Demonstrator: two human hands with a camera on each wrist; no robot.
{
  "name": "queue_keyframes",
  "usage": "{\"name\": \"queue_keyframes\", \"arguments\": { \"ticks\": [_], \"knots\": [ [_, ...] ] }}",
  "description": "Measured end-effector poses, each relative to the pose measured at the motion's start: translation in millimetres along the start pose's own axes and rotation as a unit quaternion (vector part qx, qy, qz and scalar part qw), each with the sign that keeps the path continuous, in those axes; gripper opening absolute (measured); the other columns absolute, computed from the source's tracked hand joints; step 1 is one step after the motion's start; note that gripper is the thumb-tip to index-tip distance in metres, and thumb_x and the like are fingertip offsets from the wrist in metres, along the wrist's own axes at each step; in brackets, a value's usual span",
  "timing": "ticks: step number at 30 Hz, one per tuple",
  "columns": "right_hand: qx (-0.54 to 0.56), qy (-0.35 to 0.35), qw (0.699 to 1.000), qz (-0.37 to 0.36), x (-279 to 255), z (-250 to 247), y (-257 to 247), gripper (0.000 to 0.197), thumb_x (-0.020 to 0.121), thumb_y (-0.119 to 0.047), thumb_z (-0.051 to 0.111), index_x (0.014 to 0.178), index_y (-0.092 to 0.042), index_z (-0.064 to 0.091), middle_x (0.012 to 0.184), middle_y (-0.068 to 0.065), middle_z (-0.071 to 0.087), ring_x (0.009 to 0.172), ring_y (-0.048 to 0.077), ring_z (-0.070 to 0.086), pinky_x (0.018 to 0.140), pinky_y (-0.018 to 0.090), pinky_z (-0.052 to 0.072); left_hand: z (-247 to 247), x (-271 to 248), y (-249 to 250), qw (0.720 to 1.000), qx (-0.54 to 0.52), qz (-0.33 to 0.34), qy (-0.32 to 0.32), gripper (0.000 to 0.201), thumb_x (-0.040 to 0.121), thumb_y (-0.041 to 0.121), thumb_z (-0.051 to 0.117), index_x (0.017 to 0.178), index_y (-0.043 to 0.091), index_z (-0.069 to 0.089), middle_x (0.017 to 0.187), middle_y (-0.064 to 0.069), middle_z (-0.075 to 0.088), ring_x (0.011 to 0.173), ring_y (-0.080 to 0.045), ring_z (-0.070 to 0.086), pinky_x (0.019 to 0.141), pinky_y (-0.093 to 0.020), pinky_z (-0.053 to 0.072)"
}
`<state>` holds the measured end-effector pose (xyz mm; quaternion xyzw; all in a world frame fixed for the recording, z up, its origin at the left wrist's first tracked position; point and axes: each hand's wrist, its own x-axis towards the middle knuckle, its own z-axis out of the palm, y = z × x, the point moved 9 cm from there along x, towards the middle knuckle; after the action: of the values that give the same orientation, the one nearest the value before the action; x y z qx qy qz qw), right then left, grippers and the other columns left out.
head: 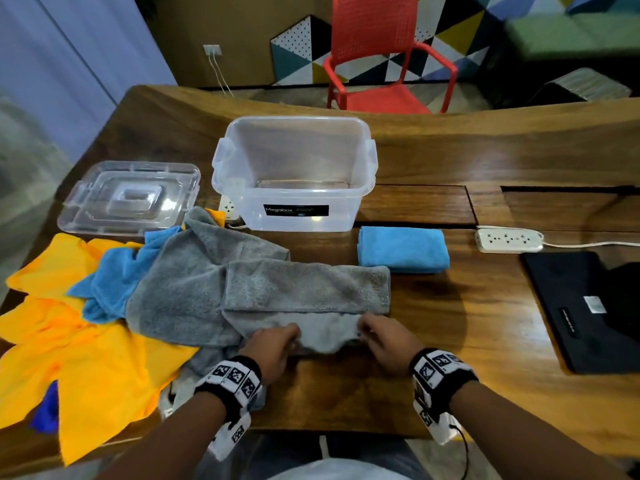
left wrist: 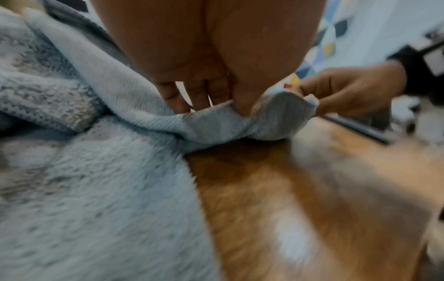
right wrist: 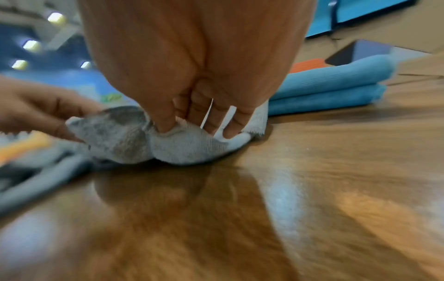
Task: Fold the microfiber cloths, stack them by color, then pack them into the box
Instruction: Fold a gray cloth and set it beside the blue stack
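A grey cloth (head: pixel 304 289) lies half folded on the wooden table (head: pixel 485 306) in front of me. My left hand (head: pixel 277 341) pinches its near edge on the left, and my right hand (head: pixel 377 332) pinches the same edge on the right. In the left wrist view the left hand (left wrist: pixel 204 102) grips the grey cloth (left wrist: pixel 216 121). In the right wrist view the right hand (right wrist: pixel 199 121) grips the grey cloth (right wrist: pixel 182 146). A folded blue cloth stack (head: pixel 403 249) lies to the right of the clear plastic box (head: pixel 294 174), which holds nothing.
Unfolded yellow cloths (head: pixel 86 358), a blue cloth (head: pixel 114 275) and another grey cloth (head: pixel 180 289) are heaped on the left. The box lid (head: pixel 131 197) lies at back left. A power strip (head: pixel 507 240) and a black laptop (head: pixel 585 310) sit on the right. A red chair (head: pixel 384 64) stands behind the table.
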<state>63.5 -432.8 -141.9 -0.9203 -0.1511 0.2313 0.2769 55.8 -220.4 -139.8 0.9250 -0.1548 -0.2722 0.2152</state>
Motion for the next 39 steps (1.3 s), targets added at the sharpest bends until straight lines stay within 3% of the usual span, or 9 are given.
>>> {"name": "queue_keyframes", "arguments": {
  "ticks": [3,7,10,17,22,28,31,35,39],
  "knots": [
    [0.103,0.057,0.993,0.033,-7.8,-35.1,4.1,0.021,0.101,-0.014,0.045,0.103,-0.035,0.046,0.098,-0.004,0.061,0.086,0.011,0.058,0.079,0.031,0.05,-25.8,-3.6,11.6,0.99,-0.135,0.007,0.05,0.008,0.1,0.042,0.037,0.1,0.038,0.044,0.09,0.008,0.059,0.08,-0.009,0.058,0.078,-0.043,0.053],
    [0.169,0.073,0.983,0.008,-14.3,-69.0,-17.8,0.01,0.101,-0.037,0.051,0.098,-0.029,0.052,0.088,-0.011,0.058,0.078,0.003,0.056,0.07,0.029,0.045,-60.0,-2.9,49.0,0.997,0.012,0.019,0.08,0.07,0.068,0.087,0.047,0.114,0.035,0.044,0.103,0.015,0.053,0.088,-0.007,0.055,0.076,-0.03,0.051],
    [0.073,0.088,0.993,0.002,-14.4,-86.5,-29.6,0.037,0.077,-0.066,0.068,0.082,-0.035,0.048,0.079,-0.013,0.059,0.073,0.003,0.057,0.062,0.024,0.044,-80.7,1.7,66.4,0.98,0.132,0.022,0.147,0.048,0.08,0.062,0.059,0.111,0.027,0.045,0.104,0.009,0.053,0.092,-0.015,0.057,0.071,-0.028,0.044],
    [0.024,0.212,0.976,-0.038,-15.3,-137.2,-21.8,0.011,0.094,-0.034,0.062,0.092,-0.023,0.059,0.088,-0.007,0.059,0.084,0.012,0.052,0.072,0.031,0.043,-130.3,0.6,63.2,0.976,0.016,0.039,0.214,0.049,0.081,0.006,0.057,0.128,0.019,0.056,0.124,-0.001,0.054,0.109,-0.022,0.053,0.095,-0.039,0.047],
    [0.084,0.254,0.964,0.009,-33.1,-188.2,8.1,0.016,0.097,-0.014,0.06,0.107,-0.025,0.066,0.099,-0.016,0.064,0.086,-0.005,0.054,0.074,0.008,0.04,-194.7,-14.7,45.1,0.951,-0.007,0.045,0.305,0.033,0.09,0.005,0.05,0.115,0.016,0.068,0.111,-0.008,0.069,0.103,-0.028,0.063,0.093,-0.034,0.048],
    [0.214,0.378,0.9,0.037,-48.3,-238.2,28.0,0.018,0.095,-0.01,0.063,0.098,-0.028,0.066,0.097,-0.02,0.065,0.089,-0.012,0.057,0.079,0.014,0.046,-243.4,-23.2,26.2,0.92,-0.089,0.0,0.382,0.028,0.088,-0.002,0.061,0.098,0.023,0.072,0.089,0.0,0.07,0.087,-0.023,0.066,0.074,-0.008,0.044],
    [0.277,0.375,0.884,0.007,-52.7,-254.1,23.2,0.017,0.091,-0.014,0.07,0.091,-0.03,0.069,0.085,-0.013,0.071,0.081,-0.004,0.063,0.077,0.022,0.052,-255.5,-29.4,24.8,0.888,-0.24,0.024,0.391,0.029,0.088,0.003,0.068,0.087,0.032,0.07,0.072,0.013,0.07,0.075,-0.016,0.065,0.062,-0.018,0.056],
    [0.371,0.376,0.847,-0.056,-76.5,-284.3,0.1,0.006,0.086,-0.024,0.068,0.082,-0.022,0.073,0.074,-0.011,0.073,0.07,0.003,0.066,0.063,0.021,0.054,-280.1,-59.3,37.2,0.844,-0.339,0.071,0.409,0.01,0.089,0.004,0.064,0.08,0.005,0.064,0.056,0.017,0.064,0.052,0.005,0.054,0.049,-0.011,0.045],
    [0.428,0.356,0.825,-0.1,-83.0,-292.7,-9.5,0.024,0.088,-0.031,0.058,0.074,-0.026,0.077,0.071,-0.008,0.073,0.066,0.005,0.067,0.058,0.024,0.056,-307.7,-83.1,37.5,0.805,-0.357,0.095,0.464,0.031,0.095,0.012,0.059,0.066,0.02,0.065,0.053,0.019,0.061,0.05,0.007,0.05,0.05,-0.013,0.042]
  ]
}}
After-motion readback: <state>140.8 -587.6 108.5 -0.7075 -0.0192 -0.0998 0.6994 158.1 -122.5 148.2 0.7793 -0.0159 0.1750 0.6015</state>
